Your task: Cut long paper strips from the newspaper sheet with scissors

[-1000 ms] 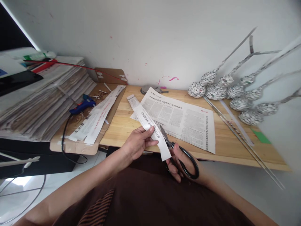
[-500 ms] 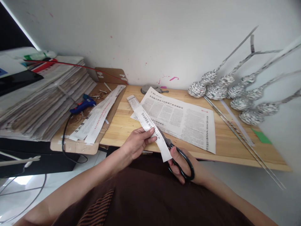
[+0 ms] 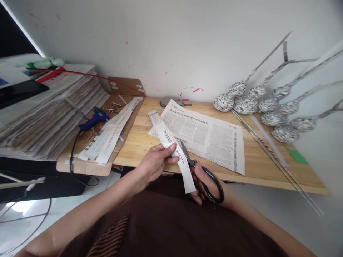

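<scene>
A narrow newspaper strip [image 3: 164, 131] is pinched between the thumb and fingers of my left hand [image 3: 158, 162]; its lower end hangs curved over my lap. My right hand [image 3: 205, 184] grips black-handled scissors [image 3: 190, 161], with the blades pointing up and left beside the strip. Whether the blades touch the paper I cannot tell. Behind both hands a larger newspaper sheet [image 3: 211, 139] lies flat on the wooden table [image 3: 134, 142].
Left, a stack of newspapers [image 3: 53, 121] stands by cardboard holding a blue glue gun [image 3: 93, 119] and cut paper strips [image 3: 118, 132]. Several woven paper gourds [image 3: 246, 103] line the right wall, near long thin paper rods [image 3: 268, 150] and a green piece [image 3: 296, 155].
The strip's lower end has dropped slightly and hangs further down. My right hand has shifted with the scissors, whose blades now show more clearly beside the strip.
</scene>
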A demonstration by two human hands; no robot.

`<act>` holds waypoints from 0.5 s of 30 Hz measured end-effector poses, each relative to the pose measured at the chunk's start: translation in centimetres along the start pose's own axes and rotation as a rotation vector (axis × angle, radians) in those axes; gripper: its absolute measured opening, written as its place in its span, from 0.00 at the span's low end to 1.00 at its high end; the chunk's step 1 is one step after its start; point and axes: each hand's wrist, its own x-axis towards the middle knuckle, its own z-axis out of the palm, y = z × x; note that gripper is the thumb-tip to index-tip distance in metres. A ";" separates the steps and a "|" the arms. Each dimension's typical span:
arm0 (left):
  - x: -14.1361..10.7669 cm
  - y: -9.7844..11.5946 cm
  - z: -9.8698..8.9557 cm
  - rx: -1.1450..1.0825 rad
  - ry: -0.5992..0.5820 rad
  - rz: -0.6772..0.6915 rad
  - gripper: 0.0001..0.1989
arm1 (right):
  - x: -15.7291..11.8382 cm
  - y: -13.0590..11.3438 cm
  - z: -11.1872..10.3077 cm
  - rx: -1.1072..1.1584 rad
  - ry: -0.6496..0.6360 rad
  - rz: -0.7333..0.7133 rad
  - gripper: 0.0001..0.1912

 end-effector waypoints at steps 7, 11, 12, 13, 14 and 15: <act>0.0 -0.2 -0.3 -0.017 0.006 -0.011 0.02 | 0.2 -0.7 0.6 -0.016 0.021 -0.012 0.41; 0.0 -0.2 -0.4 -0.026 0.007 -0.004 0.01 | 0.1 -1.0 0.7 -0.036 0.043 -0.040 0.38; 0.0 -0.1 -0.4 -0.030 0.008 -0.001 0.01 | 0.0 -1.2 0.7 -0.045 0.054 -0.034 0.37; 0.1 -0.1 -0.4 -0.033 0.009 0.003 0.02 | 0.0 -1.3 0.8 -0.052 0.067 -0.021 0.36; 0.1 -0.1 -0.4 -0.036 0.010 0.007 0.02 | -0.1 -1.5 0.8 -0.054 0.079 -0.003 0.36; 0.1 0.0 -0.5 -0.037 0.011 0.011 0.02 | -0.2 -1.6 0.8 -0.051 0.089 0.017 0.35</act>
